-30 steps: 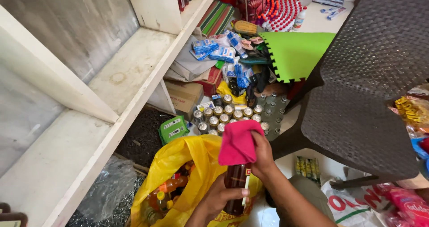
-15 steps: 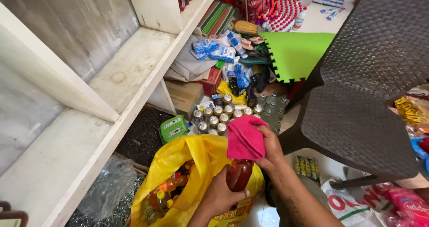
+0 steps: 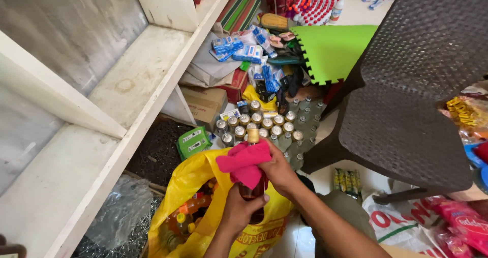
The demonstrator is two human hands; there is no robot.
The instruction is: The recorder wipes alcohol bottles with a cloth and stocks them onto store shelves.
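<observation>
My left hand grips the lower body of a dark brown bottle with a gold cap, held upright over a yellow plastic bag. My right hand presses a pink cloth against the upper part of the bottle, just under its cap. The bag is open and holds several small orange bottles.
An empty white shelf unit fills the left. On the floor ahead stand several gold-capped bottles, a green packet, a cardboard box, blue packets and a green foam mat. A dark woven chair stands at the right.
The cloth has slid lower on the bottle, so the gold cap now shows above it. Both hands stay on the bottle over the bag.
</observation>
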